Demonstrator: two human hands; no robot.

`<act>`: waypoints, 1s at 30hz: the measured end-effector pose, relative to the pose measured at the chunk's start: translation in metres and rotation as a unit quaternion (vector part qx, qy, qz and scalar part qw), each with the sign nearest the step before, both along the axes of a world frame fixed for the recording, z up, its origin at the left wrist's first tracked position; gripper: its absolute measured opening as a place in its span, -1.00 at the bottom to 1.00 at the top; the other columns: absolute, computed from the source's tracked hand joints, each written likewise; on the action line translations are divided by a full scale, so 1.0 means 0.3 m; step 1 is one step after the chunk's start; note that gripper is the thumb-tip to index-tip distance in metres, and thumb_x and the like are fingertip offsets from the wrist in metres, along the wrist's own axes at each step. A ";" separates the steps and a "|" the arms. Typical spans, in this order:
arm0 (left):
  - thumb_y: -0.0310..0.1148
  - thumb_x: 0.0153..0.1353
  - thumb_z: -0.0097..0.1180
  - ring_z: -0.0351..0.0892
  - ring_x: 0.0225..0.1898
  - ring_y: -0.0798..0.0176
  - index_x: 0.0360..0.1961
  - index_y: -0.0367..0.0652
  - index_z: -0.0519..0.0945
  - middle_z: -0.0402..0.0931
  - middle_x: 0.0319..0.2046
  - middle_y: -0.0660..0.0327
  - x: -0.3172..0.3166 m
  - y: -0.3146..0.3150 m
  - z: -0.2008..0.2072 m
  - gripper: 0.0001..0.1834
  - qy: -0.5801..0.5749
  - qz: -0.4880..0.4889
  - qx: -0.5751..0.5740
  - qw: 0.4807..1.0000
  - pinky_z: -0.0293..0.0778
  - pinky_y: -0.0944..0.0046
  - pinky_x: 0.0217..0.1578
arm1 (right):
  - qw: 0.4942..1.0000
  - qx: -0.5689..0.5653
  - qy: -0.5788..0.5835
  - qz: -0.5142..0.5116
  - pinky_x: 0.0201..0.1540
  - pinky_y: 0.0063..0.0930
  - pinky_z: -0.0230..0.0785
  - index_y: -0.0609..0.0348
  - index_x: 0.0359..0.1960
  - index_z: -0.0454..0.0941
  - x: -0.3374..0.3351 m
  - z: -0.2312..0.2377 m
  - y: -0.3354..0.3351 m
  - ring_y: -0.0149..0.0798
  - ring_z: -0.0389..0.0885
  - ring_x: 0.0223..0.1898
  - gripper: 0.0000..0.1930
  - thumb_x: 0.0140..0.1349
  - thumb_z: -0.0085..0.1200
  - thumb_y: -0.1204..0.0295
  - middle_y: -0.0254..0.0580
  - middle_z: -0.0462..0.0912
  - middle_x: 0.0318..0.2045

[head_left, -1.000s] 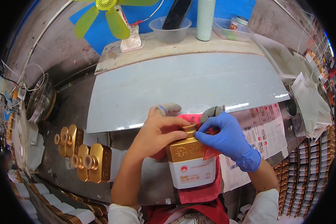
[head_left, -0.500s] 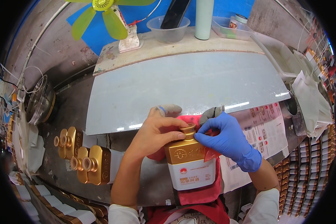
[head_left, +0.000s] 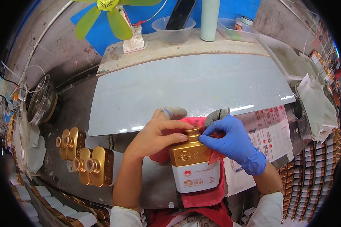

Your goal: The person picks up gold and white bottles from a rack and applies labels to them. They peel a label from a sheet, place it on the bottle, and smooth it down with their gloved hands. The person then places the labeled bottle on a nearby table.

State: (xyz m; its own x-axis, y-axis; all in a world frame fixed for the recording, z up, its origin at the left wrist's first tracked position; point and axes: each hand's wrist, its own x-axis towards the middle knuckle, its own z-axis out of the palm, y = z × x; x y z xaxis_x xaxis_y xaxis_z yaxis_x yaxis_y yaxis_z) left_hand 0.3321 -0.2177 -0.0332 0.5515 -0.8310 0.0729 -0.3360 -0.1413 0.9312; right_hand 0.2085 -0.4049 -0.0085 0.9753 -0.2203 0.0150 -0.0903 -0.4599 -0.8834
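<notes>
A gold-and-white bottle (head_left: 196, 176) with a gold neck lies tilted on a red cloth (head_left: 205, 196), its mouth pointing away from me. My left hand (head_left: 159, 132), bare except for a grey cover on one finger, grips the bottle at the neck and shoulder between thumb and fingers. In a blue glove, my right hand (head_left: 231, 138) is closed in a pinch against the right side of the neck. A bit of red material (head_left: 216, 156) shows below its fingers, and whether they hold it is hidden. The right hand also has a grey finger cover.
Several gold bottles (head_left: 98, 166) lie on the dark table to the left. Beyond my hands is a grey-white board (head_left: 193, 87). Printed sheets (head_left: 267, 132) lie to the right. Farther back stand a green fan (head_left: 119, 24), a clear bowl (head_left: 173, 34) holding a phone, and a pale green cylinder (head_left: 209, 20).
The whole view has shifted slightly. Both hands keep nearly the same hold at the bottle's neck, and the bottle stays on the red cloth.
</notes>
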 end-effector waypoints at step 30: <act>-0.36 -0.08 0.38 0.28 0.13 0.04 -0.24 -0.07 0.69 0.43 0.00 0.05 -0.012 -0.015 -0.023 -0.70 -0.030 0.018 -0.043 0.998 0.24 0.13 0.15 | 0.924 -0.335 -0.158 0.101 -0.69 -0.39 0.32 0.06 0.18 0.41 -0.174 -0.030 0.136 -0.29 0.48 -0.70 -0.43 0.04 0.09 0.41 -0.23 0.50 -0.57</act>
State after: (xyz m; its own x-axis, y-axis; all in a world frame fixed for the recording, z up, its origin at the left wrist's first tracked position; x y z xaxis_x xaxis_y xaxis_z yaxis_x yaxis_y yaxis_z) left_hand 0.3284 -0.2222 -0.0402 0.5738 -0.7995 0.1775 -0.3882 -0.0747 0.9185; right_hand 0.1562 -0.3641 -0.0176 0.9193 0.1266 0.3726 0.2699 -0.8918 -0.3631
